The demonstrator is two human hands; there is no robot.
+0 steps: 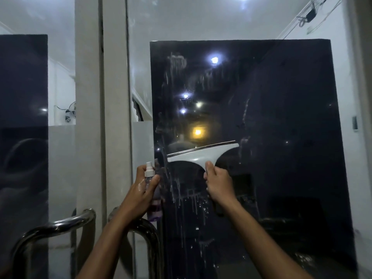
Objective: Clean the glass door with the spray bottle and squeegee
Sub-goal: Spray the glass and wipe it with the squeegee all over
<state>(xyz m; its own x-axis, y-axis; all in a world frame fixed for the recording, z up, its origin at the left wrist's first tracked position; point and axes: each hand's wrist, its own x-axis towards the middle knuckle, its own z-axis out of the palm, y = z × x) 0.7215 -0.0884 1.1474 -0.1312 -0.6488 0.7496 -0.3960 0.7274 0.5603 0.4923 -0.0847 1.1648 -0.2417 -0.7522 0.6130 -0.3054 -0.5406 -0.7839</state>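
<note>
Two hands raised near the glass door [251,97]: left hand [144,188] curled round the spray bottle [150,174], lower body hidden behind palm and blurred purple below; right hand [218,183] clamped on the squeegee [201,154] handle, mostly covered by fingers. Blade tilted against the dark pane, right end higher, above white drips; metal door handles [60,224] cut off lower left.

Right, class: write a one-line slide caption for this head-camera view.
Right hand holds the squeegee against the streaked glass door; left hand grips the spray bottle.
</note>
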